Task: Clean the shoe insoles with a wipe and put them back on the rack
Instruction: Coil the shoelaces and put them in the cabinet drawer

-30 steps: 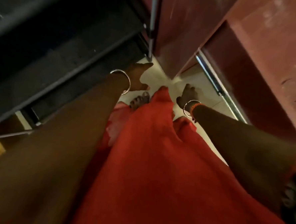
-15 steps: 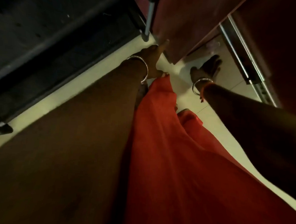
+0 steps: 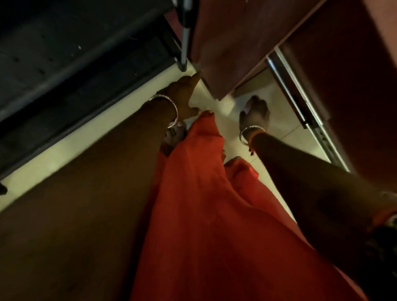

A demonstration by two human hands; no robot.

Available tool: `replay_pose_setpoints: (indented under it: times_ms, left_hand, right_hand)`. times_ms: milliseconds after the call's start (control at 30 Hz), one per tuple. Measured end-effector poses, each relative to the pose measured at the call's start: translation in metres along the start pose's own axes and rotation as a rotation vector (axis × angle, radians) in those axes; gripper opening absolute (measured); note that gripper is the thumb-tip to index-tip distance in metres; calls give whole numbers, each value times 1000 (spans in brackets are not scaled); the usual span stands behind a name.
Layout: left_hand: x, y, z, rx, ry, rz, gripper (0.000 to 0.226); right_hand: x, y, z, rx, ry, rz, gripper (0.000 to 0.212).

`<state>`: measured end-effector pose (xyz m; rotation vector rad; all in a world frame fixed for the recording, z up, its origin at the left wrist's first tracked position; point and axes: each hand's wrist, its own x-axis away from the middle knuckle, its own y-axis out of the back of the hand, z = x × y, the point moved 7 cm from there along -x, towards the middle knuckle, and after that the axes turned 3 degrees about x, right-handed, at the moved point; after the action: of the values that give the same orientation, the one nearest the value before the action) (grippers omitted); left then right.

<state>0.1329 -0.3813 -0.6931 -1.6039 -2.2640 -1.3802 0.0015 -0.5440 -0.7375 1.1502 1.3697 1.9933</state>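
The dark shoe rack [image 3: 58, 76] fills the upper left, and its shelves are too dim to make out anything on them. No insole or wipe shows plainly. My left hand [image 3: 184, 96] reaches down over the pale floor beside the rack's metal post [image 3: 185, 33], with fingers straight, thumb apart and nothing in it. My right hand [image 3: 255, 112] hangs lower right near the cabinet corner, its back toward me, fingers loosely bent and holding nothing I can see. A pale blur [image 3: 228, 102] lies on the floor next to it.
A reddish wooden cabinet [image 3: 234, 36] stands just right of the rack post. A metal rail [image 3: 294, 91] runs along another wooden panel on the right. My red skirt [image 3: 201, 208] covers the middle, and a bare foot [image 3: 174, 137] shows on the pale tile floor [image 3: 52, 160].
The view has tilted and closed in on the floor. Both hands have reached further down toward the cabinet corner, the left one stretching its fingers out.
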Motion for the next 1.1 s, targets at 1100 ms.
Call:
replay_pose_setpoints:
  times_ms: [1100]
  left_hand:
    - [121, 19, -364, -431, -270, -161, 47]
  right_hand:
    - [76, 337, -179, -69, 129, 253, 46]
